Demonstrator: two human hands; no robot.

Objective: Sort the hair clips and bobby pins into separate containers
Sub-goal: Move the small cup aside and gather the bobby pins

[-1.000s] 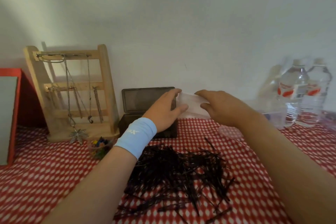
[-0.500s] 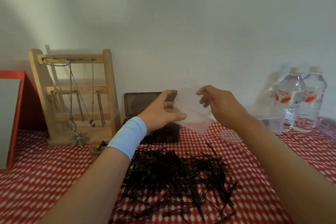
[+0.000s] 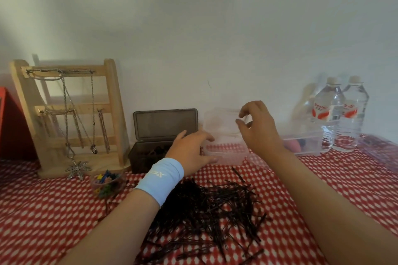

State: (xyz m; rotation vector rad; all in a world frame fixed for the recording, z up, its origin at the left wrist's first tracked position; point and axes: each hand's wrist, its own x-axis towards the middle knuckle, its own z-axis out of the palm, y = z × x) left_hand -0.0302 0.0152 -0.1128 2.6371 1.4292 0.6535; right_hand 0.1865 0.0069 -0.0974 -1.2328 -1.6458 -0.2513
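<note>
A big loose pile of black bobby pins [image 3: 215, 211] lies on the red checked cloth in front of me. Behind it a clear plastic box [image 3: 226, 155] sits on the cloth with its hinged lid [image 3: 221, 122] standing up against the wall. My left hand [image 3: 191, 150], with a light blue wristband, grips the box's left end. My right hand [image 3: 256, 129] is at the lid's right edge, thumb and fingers pinched around it. A small clear cup [image 3: 107, 183] of colourful hair clips stands at the left.
An open dark box [image 3: 163, 148] with dark items inside stands left of the clear box. A wooden jewellery stand [image 3: 71, 118] hung with chains is further left. At the right are another clear container [image 3: 305, 144] and two water bottles [image 3: 340, 114].
The clear box was held up between both hands and tilted; now it rests on the cloth against the wall with its lid swung open.
</note>
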